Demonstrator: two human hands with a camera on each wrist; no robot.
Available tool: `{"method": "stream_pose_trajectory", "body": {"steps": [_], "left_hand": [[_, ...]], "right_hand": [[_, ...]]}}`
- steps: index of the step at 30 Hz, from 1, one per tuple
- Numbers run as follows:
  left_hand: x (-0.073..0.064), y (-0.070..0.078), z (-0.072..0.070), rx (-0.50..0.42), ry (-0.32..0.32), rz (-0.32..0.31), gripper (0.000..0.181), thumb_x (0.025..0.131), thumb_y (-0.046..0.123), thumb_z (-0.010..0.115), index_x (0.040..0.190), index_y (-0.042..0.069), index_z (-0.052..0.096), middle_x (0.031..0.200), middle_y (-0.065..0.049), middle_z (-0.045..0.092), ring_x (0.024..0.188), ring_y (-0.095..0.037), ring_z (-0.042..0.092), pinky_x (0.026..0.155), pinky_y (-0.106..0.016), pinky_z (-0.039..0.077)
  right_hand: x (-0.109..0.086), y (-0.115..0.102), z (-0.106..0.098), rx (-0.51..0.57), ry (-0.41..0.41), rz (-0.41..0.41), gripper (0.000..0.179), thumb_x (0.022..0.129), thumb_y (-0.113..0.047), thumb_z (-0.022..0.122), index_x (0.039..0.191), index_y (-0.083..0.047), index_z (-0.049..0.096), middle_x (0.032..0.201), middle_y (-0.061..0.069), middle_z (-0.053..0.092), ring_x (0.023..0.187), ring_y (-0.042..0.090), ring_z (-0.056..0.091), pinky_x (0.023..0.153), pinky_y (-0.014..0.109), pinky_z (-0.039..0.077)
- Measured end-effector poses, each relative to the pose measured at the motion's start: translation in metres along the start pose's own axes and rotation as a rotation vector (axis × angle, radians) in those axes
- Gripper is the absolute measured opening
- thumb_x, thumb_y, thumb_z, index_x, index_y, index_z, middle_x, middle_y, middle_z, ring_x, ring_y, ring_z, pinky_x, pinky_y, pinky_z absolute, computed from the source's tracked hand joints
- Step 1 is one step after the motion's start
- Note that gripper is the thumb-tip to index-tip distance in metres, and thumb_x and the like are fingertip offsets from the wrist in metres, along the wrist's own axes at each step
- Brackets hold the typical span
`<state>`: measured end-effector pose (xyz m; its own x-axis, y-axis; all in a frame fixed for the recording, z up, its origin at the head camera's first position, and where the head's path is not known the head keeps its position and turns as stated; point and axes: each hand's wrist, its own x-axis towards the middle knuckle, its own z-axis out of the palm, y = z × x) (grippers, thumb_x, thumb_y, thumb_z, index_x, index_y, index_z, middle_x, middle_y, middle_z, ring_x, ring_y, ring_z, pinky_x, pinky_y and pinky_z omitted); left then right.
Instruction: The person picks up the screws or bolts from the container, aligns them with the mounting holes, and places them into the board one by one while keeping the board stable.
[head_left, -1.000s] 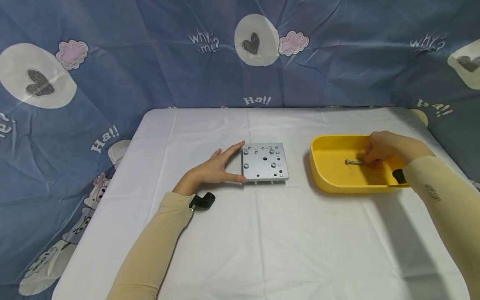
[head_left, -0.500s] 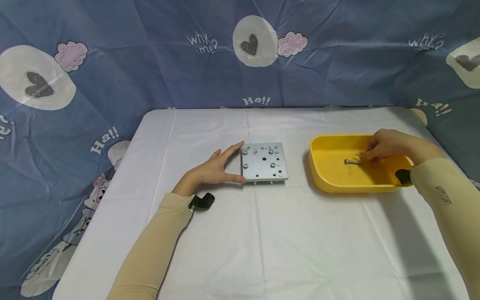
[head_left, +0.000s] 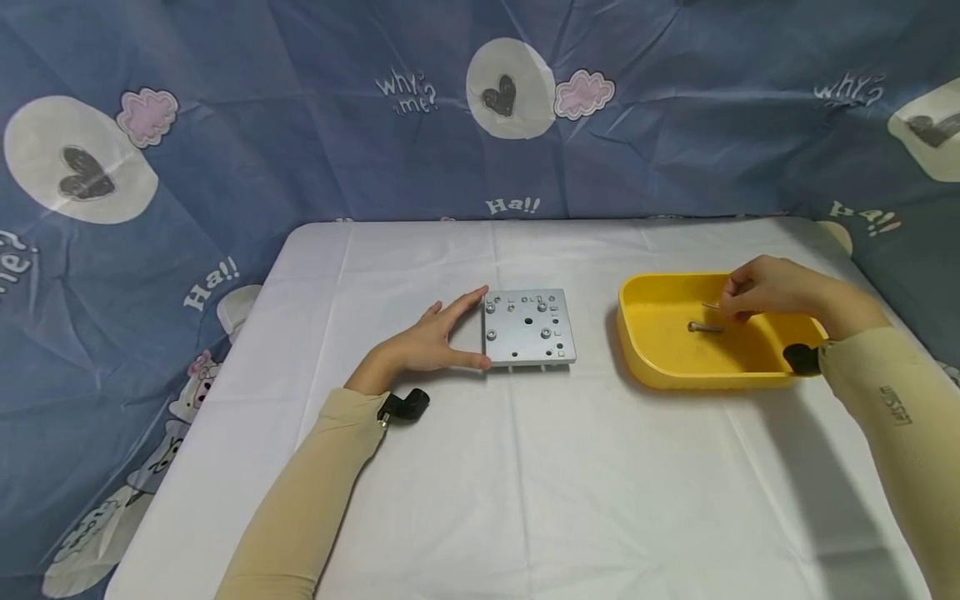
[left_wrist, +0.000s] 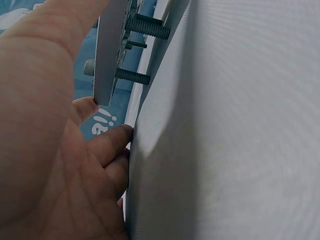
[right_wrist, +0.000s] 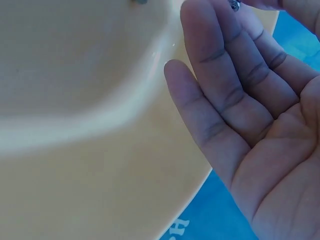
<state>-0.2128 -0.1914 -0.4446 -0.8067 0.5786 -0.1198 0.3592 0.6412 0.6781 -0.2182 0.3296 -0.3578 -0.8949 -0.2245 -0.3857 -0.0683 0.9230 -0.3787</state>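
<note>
A silver metal plate (head_left: 517, 343) with holes and several screws set in it stands on the white table. My left hand (head_left: 426, 343) holds its left side, thumb at the front corner and forefinger at the back corner. Threaded screw ends (left_wrist: 134, 76) stick out beneath the plate in the left wrist view. My right hand (head_left: 772, 287) is over the yellow tray (head_left: 667, 379), thumb and forefinger pinching a thin small screw (head_left: 711, 306). Its shiny end shows between the fingertips at the top of the right wrist view. A larger screw (head_left: 705, 327) lies on the tray floor.
The white cloth (head_left: 600, 492) covers the table in front of the plate and tray. A blue printed curtain (head_left: 337, 125) hangs behind the table and along the left side. The tray's raised walls surround the larger screw.
My right hand has risen a little and shifted slightly left within the tray, and the thin small screw now shows at its fingertips. The left hand and plate stay put.
</note>
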Motion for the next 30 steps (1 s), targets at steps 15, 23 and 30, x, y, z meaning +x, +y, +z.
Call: {"method": "stream_pose_trajectory", "body": {"steps": [15,23,30], "left_hand": [[-0.001,0.002,-0.001,-0.002,0.005,-0.002,0.123,0.082,0.059,0.089,0.173,0.042,0.008,0.183,0.004,0.012,0.169,-0.038,-0.003,0.138,-0.058,-0.010],[-0.002,0.004,0.000,-0.008,0.001,-0.021,0.123,0.082,0.061,0.089,0.172,0.045,0.008,0.183,0.004,0.011,0.168,-0.043,-0.010,0.137,-0.062,-0.008],[-0.001,0.003,0.000,0.006,0.000,-0.007,0.123,0.082,0.061,0.089,0.173,0.044,0.007,0.183,0.004,0.012,0.169,-0.040,-0.007,0.137,-0.058,-0.010]], "right_hand": [[-0.009,-0.016,0.002,0.034,0.084,-0.069,0.015,0.103,-0.019,0.068,0.098,-0.005,0.073,0.085,0.002,0.075,0.080,0.015,0.064,0.075,0.019,0.047],[-0.011,-0.026,0.004,0.087,0.121,-0.122,0.015,0.104,-0.016,0.071,0.104,-0.002,0.075,0.089,0.005,0.079,0.081,0.011,0.069,0.078,0.014,0.050],[-0.008,-0.032,0.006,0.202,0.100,-0.133,0.021,0.103,-0.011,0.072,0.117,0.005,0.074,0.101,0.009,0.083,0.085,0.011,0.077,0.081,0.012,0.058]]}}
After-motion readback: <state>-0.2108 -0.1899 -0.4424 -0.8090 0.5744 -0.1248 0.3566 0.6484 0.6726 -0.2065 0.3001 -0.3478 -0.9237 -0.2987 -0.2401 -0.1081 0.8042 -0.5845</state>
